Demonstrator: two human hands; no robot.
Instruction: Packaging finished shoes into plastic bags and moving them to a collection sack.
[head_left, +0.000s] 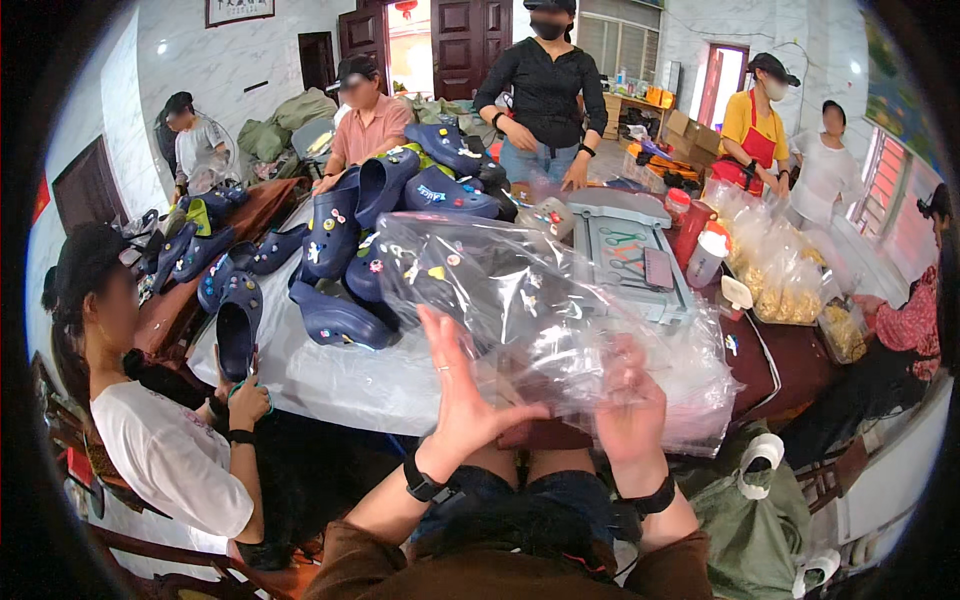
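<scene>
A large transparent plastic bag (500,300) is spread in front of me over the table's near side. My right hand (630,410) is raised at the bag's right part, its fingers bent around the film and partly veiled by it. My left hand (460,390) stands at the bag's near left side, thumb stretched out and fingers up, gripping nothing. Navy clogs (340,315) with small charms are heaped just beyond my left hand. Dark shapes with charms show through the film; I cannot tell whether they lie inside the bag or behind it.
A grey case with scissors (625,255) lies beyond the bag, beside a white bottle (708,255). Bags of yellowish pieces (775,285) stand at the right. A seated co-worker (165,420) at left holds a clog and green-handled scissors. Other people stand around the table. A green sack (750,520) rests at lower right.
</scene>
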